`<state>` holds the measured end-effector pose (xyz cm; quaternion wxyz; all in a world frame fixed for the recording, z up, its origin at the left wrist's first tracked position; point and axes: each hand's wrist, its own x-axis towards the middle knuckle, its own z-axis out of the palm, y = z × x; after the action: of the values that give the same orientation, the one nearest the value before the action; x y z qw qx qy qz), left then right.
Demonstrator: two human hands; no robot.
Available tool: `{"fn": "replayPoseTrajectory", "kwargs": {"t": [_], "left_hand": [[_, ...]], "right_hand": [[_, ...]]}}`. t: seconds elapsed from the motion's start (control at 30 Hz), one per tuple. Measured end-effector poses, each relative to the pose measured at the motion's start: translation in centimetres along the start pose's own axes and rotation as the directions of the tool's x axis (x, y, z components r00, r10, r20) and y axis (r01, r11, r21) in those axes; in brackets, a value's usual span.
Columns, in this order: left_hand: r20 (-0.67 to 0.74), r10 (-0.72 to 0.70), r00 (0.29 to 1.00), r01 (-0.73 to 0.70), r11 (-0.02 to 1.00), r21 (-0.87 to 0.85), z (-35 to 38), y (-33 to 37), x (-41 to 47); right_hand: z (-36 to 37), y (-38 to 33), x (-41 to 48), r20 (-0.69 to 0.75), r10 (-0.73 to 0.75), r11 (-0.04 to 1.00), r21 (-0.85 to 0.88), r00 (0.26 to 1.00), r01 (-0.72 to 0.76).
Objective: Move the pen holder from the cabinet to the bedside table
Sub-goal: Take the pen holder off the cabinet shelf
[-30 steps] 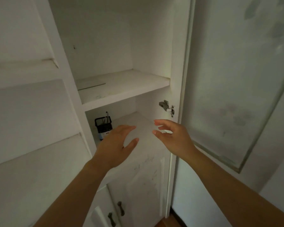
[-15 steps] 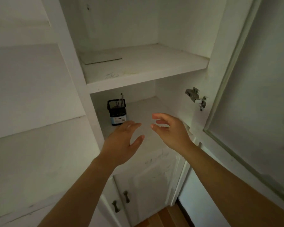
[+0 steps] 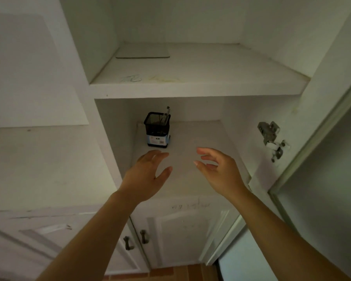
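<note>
Both hands have pushed deeper into the open cabinet since a moment ago, and the pen holder now sits closer in front of them. Nearest, the left hand and right hand hover empty over the lower shelf, fingers spread wide, palms facing each other. Beyond, at eleven o'clock from the left hand, the black mesh pen holder stands upright at the shelf's back left, untouched; farther up lies a flat grey board.

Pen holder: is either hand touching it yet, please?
No, the pen holder stands alone on the shelf, both hands short of it.
</note>
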<state>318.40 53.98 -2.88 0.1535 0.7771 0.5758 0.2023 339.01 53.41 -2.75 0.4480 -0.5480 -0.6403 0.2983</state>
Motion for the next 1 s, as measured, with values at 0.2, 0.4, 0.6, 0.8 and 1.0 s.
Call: {"fn": "replayPoseTrajectory", "kwargs": {"t": [0.2,0.4,0.6,0.8,1.0], "left_hand": [[-0.058,-0.002,0.998,0.003,1.000,0.014,0.1,-0.3,1.4],[-0.110,-0.057,0.992,0.056,0.998,-0.011,0.2,-1.2,3.4],[-0.216,-0.138,0.967,0.114,0.986,-0.122,1.0,-2.8,5.3],[-0.371,-0.132,0.919,0.070,0.982,-0.178,3.3,-4.2,7.0],[-0.419,-0.128,0.899,0.026,0.970,-0.241,5.2,-5.7,8.5]], "right_hand": [[0.3,1.3,0.9,0.012,0.001,1.000,0.020,1.000,-0.001],[3.9,1.8,4.9,-0.023,0.013,0.998,0.066,1.000,-0.012],[6.7,3.6,9.1,-0.016,-0.018,0.995,0.099,1.000,0.019],[8.6,5.6,12.0,0.009,-0.109,0.989,0.101,0.994,0.107],[9.2,5.9,13.1,-0.013,-0.239,0.965,0.104,0.971,0.239]]}}
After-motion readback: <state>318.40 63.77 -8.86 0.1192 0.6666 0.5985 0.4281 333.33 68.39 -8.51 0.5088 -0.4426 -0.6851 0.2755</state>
